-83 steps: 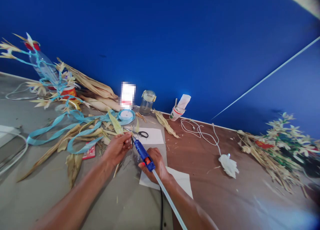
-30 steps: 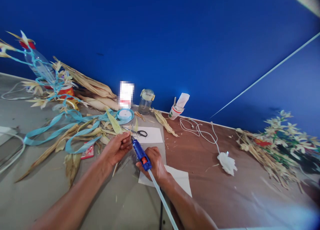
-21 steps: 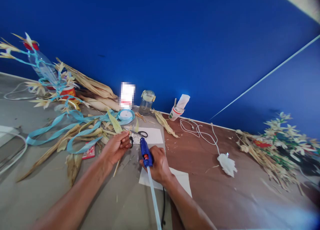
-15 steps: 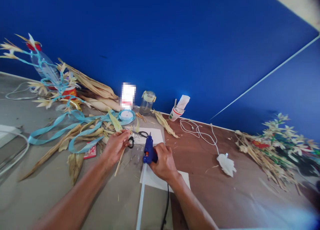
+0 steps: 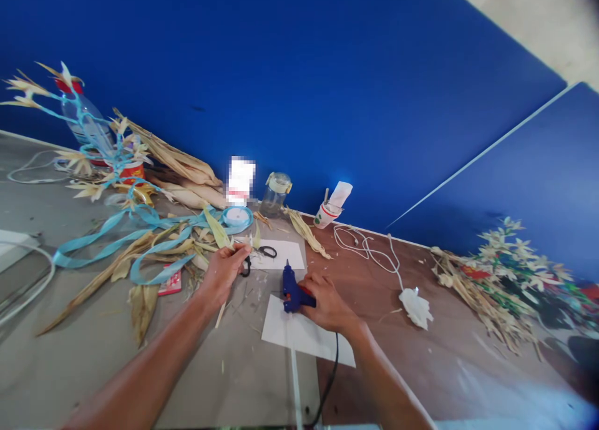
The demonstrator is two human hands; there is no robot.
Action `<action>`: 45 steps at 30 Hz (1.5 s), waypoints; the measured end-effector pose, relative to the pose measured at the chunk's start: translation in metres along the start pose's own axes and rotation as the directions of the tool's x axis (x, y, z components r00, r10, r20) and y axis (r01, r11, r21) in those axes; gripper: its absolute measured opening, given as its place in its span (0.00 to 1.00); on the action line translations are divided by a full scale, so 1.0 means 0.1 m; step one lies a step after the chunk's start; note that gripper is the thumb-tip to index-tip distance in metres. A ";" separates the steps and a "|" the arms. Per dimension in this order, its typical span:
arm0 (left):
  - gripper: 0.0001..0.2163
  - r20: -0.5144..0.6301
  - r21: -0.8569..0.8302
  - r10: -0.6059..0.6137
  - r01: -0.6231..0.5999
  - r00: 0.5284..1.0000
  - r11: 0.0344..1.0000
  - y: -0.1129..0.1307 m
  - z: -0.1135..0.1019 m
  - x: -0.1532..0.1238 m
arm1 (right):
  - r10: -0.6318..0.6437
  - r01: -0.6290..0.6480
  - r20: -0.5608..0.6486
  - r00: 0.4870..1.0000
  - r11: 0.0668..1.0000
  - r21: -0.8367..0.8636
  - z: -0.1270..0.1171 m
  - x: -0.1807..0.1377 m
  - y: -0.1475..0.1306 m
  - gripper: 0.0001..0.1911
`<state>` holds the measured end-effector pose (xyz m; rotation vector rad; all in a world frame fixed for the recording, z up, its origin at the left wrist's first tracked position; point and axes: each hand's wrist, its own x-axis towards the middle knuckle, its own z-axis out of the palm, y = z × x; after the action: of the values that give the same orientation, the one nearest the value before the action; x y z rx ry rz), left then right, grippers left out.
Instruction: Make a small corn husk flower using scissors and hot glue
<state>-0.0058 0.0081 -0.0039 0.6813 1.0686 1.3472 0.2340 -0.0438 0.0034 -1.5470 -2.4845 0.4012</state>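
A glossy blue plastic glue gun (image 5: pixel 290 286) with a narrow metal tip lay in the lower centre of the frame, tip toward the top. The right hand (image 5: pixel 325 302) had its grip closed around the handle. A straight translucent rod (image 5: pixel 295 380) ran from the gun's rear toward the bottom edge, beside a curving black cable (image 5: pixel 331 377). Left of it, the fingers of the left hand (image 5: pixel 225 271) were drawn together at the tips; whether that grip had hold of anything could not be told. Black-handled scissors (image 5: pixel 268 251) lay just beside those fingertips, partly hidden. Fibrous, dry husks (image 5: pixel 180 155) tapered across the left half, interlaced with smooth loops of light-blue ribbon (image 5: pixel 103 246); the ribbon spool (image 5: pixel 237 216) lay flat near the centre.

Of the containers, a clear jar (image 5: pixel 274 199) bore a cream lid; a white paper cup (image 5: pixel 326 216) with a red band held a stick and white paper; a transparent bottle (image 5: pixel 87 121) with a red cap leaned at upper left behind blue-stemmed, pale-petalled sprays (image 5: pixel 77 163).

The table (image 5: pixel 196 380) was matt grey at left and brown at right, with white paper (image 5: pixel 276 330) beneath the gun. A plain blue wall (image 5: pixel 299 74) filled the upper frame.
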 end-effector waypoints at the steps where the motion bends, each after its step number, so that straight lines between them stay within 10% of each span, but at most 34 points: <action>1: 0.11 0.004 -0.003 -0.001 0.001 1.000 1.000 0.00 0.00 0.00 | 0.008 -0.008 0.003 1.000 1.000 -0.003 0.03 0.00 0.02 0.18; 8: 0.12 0.030 0.002 -0.004 0.004 1.000 1.000 0.00 0.03 -0.03 | 0.026 -0.027 0.007 1.000 0.993 0.119 -0.12 0.13 0.03 0.18; 13: 0.11 0.098 0.032 -0.022 0.019 0.995 0.999 -0.05 0.01 -0.03 | 0.298 -0.066 -0.307 0.904 0.806 0.589 -0.31 0.45 -0.26 0.10; 25: 0.11 0.197 0.176 -0.100 0.066 0.975 0.982 -0.02 0.02 -0.03 | 0.274 -0.122 -0.039 0.961 0.546 0.829 0.13 0.95 -0.44 0.09; 38: 0.13 0.260 0.371 -0.087 -0.017 0.962 0.928 -0.05 0.00 -0.02 | 0.265 -0.159 -0.077 0.961 0.760 0.630 0.02 0.90 -0.61 0.05; 45: 0.15 0.268 0.464 -0.039 -0.093 0.963 0.881 0.09 0.02 -0.06 | 0.439 -0.167 -0.059 0.896 0.458 0.873 0.09 0.95 -0.44 0.06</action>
<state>-0.0070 0.0042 0.0064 1.2126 1.1752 0.9766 0.1518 0.0221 0.0103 -1.4078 -1.3315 1.1676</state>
